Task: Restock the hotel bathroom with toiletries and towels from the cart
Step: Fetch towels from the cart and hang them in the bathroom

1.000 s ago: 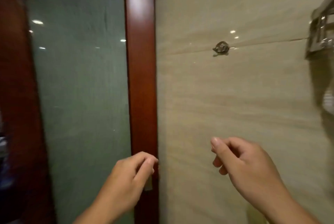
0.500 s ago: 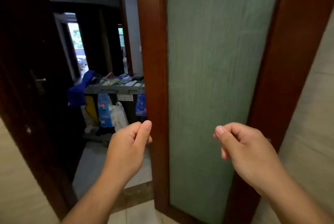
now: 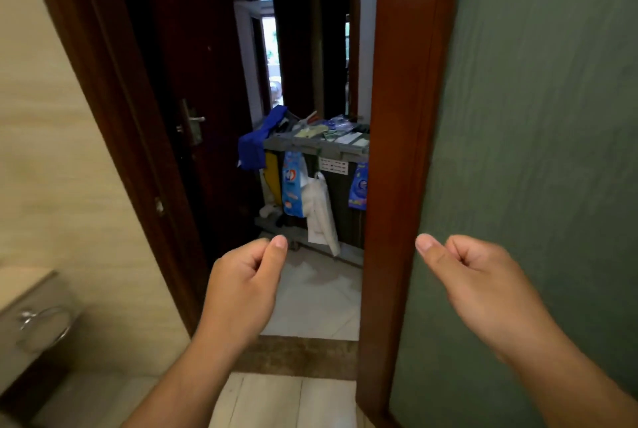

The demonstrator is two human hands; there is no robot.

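Cart [image 3: 310, 145] now sits centre-view — left hand [image 3: 241, 286], right hand [image 3: 480, 284] curled, empty.

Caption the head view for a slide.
Empty left hand and right hand at the open door, cart parked in the hall beyond.

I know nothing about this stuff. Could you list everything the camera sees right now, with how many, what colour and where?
cart: one, grey, in the hallway beyond the open doorway
cloth: one, blue, draped over the cart's left corner
packets: two, blue, hanging on the cart's front
plastic bag: one, white, hanging between the packets
glass door: one, frosted green in a reddish-brown frame, on the right
dark door: one, dark brown, left of the cart
towel ring: one, chrome, lower left
wall: one, beige, on the left
left hand: one, fingers curled, holding nothing, low centre
right hand: one, fingers curled, holding nothing, before the glass door
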